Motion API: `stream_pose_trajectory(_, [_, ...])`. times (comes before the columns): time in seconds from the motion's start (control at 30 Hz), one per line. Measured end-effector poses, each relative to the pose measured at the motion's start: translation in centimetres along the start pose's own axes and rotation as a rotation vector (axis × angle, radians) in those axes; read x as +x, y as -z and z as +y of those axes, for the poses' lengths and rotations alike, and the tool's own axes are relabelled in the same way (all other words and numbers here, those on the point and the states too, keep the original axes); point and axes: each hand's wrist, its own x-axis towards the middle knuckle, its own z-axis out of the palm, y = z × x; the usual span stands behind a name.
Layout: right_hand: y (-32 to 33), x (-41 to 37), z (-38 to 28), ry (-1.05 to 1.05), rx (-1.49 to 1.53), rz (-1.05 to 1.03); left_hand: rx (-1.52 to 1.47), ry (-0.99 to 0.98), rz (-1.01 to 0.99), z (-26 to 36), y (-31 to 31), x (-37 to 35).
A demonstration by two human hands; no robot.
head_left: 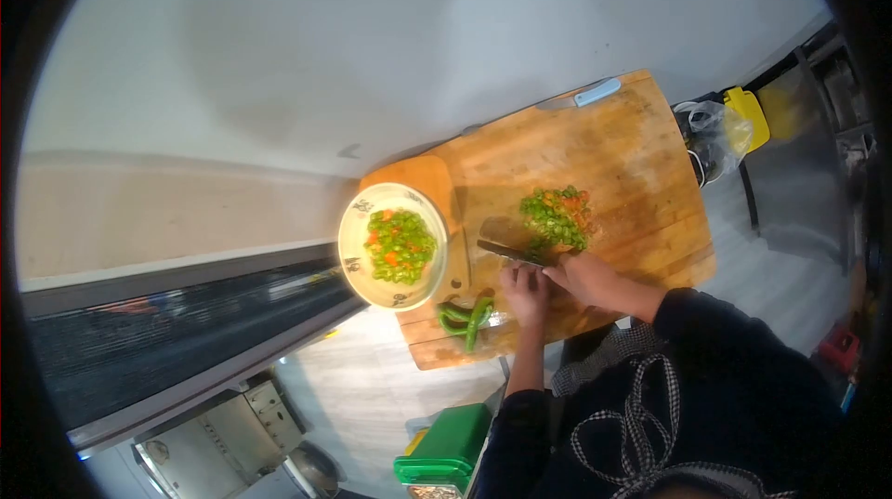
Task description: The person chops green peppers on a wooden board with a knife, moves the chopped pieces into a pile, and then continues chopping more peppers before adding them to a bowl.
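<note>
My right hand is closed around the handle end of a kitchen knife, whose dark blade points left over the wooden cutting board. Close beside the blade, my left hand has its fingers curled down on the board; whatever lies under them is hidden. Just beyond the knife is a pile of chopped green and orange-red peppers. Several whole green peppers lie at the board's near left corner. A pale bowl of chopped green and orange pieces stands at the board's left end.
Another knife with a light blue handle rests along the far edge by the wall. A smaller orange board is partly under the bowl. Below on the floor stands a green bin. A clear plastic bag and a yellow object are at the right.
</note>
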Motion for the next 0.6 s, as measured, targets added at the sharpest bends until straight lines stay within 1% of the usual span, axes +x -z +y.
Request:
stream_pose_trajectory(0.07, [-0.2,-0.1,0.4,0.058,0.024,0.057,0.0,-0.01,0.027,-0.4,-0.1,-0.2])
stream_pose_trajectory(0.17, [1.6,-1.5,-0.1,0.026,0.008,-0.038,-0.128,0.131,0.003,-1.5,-0.5,-0.9])
stream_pose_trajectory(0.27, [-0.1,-1.2,1.9,0.119,0.012,0.005,-0.077,0.061,-0.004,-1.7,-0.2,-0.7])
stream_pose_trajectory(0.37, [0.2,-1.4,0.7,0.029,-0.011,0.017,-0.043,0.081,-0.011,-1.4,0.0,-0.6])
stream_pose_trajectory(0.47, [-0.5,0.0,0.0,0.007,-0.048,-0.002,-0.028,0.033,0.005,-0.7,0.1,-0.3])
stream_pose_trajectory(0.57, [-0.1,0.0,0.0,0.027,-0.027,0.013,0.028,0.114,0.075,-0.4,-0.1,-0.7])
stream_pose_trajectory(0.6, [0.3,-0.3,-0.1,0.042,-0.007,0.0,0.007,0.136,0.067,-0.7,0.0,-0.7])
